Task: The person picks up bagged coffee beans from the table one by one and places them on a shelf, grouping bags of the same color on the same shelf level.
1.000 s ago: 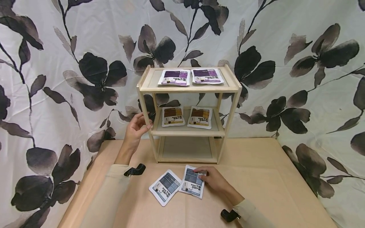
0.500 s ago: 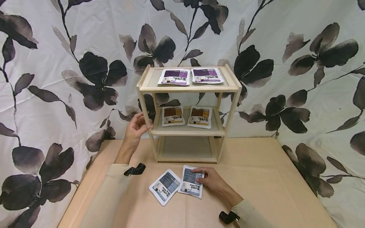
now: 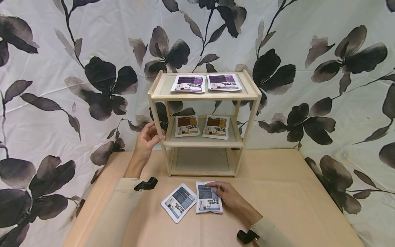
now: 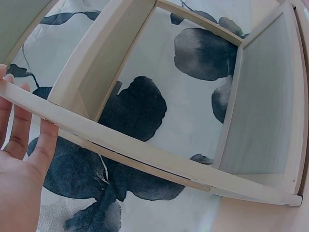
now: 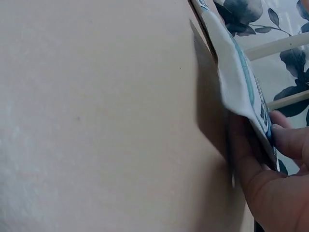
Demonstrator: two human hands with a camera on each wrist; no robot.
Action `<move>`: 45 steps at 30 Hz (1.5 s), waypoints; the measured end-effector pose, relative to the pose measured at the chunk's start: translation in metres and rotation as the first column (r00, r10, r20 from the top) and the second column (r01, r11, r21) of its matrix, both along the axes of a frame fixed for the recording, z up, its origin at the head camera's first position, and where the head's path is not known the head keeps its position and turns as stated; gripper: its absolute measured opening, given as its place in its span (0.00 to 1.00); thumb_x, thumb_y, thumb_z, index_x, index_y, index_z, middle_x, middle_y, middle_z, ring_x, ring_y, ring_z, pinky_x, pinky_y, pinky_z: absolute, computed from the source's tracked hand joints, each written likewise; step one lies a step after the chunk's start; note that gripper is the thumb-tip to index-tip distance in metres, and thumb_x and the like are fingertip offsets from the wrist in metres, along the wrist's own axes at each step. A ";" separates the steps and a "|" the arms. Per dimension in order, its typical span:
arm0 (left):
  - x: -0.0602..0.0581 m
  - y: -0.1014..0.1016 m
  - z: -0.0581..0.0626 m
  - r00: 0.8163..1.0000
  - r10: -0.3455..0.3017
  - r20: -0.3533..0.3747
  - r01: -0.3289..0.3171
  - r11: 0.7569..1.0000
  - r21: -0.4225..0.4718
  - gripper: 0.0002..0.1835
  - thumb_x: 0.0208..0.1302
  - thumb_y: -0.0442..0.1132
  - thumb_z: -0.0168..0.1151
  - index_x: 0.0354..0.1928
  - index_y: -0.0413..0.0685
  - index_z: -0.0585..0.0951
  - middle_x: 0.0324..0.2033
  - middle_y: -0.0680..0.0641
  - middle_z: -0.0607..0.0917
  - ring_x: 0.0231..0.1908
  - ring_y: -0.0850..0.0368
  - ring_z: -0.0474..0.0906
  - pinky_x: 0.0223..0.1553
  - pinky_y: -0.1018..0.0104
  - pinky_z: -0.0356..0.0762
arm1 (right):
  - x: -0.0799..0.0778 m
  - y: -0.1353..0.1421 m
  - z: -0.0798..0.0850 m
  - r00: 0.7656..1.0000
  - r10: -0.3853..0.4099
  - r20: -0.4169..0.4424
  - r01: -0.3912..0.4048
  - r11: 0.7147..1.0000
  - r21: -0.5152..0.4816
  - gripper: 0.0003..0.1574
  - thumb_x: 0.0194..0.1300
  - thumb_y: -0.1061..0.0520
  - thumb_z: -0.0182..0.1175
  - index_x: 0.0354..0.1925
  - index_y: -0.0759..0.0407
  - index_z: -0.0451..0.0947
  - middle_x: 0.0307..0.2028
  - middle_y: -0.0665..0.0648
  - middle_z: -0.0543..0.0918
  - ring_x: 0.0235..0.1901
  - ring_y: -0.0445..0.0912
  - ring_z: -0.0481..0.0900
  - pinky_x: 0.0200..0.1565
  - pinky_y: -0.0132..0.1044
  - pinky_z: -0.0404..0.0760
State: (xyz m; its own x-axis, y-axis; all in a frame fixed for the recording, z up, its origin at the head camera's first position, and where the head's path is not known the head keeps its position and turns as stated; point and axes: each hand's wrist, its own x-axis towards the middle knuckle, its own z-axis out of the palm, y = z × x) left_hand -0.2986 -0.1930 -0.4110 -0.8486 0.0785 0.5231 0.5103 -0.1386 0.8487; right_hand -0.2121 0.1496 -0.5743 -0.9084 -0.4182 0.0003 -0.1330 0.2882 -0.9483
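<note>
My left hand (image 3: 147,140) holds the left front post of a small wooden three-tier shelf (image 3: 202,144); in the left wrist view its fingers (image 4: 44,145) wrap behind the post (image 4: 120,137). Below the shelf, my right hand (image 3: 232,198) pinches the right edge of a white sachet with a blue-grey label (image 3: 207,202). The right wrist view shows the thumb (image 5: 289,140) on the sachet's printed face and fingers beneath, its edge (image 5: 231,72) tipped up from the tabletop. A matching sachet (image 3: 179,203) lies slanted just to the left.
Two purple-labelled sachets, one left (image 3: 189,84) and one right (image 3: 224,82), lie on the top tier. Brown-labelled (image 3: 187,126) and amber-labelled (image 3: 216,127) sachets sit on the middle tier. The bottom tier (image 3: 202,161) is bare board. A floral cloth (image 3: 327,113) hangs behind the table (image 3: 277,185).
The sachet in my right hand has turned from a slant to nearly straight and parted slightly from its left neighbour. My left hand has stayed on the post.
</note>
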 end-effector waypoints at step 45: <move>-0.001 0.001 0.000 1.000 0.019 0.014 -0.019 1.000 -0.009 0.27 0.64 0.21 0.63 0.65 0.33 0.71 0.46 0.32 0.79 0.48 0.44 0.78 0.51 0.64 0.78 | -0.026 0.017 0.031 0.998 -0.012 0.067 0.021 0.991 -0.135 0.34 0.65 0.62 0.69 0.67 0.62 0.73 0.52 0.70 0.82 0.42 0.48 0.86 0.41 0.35 0.85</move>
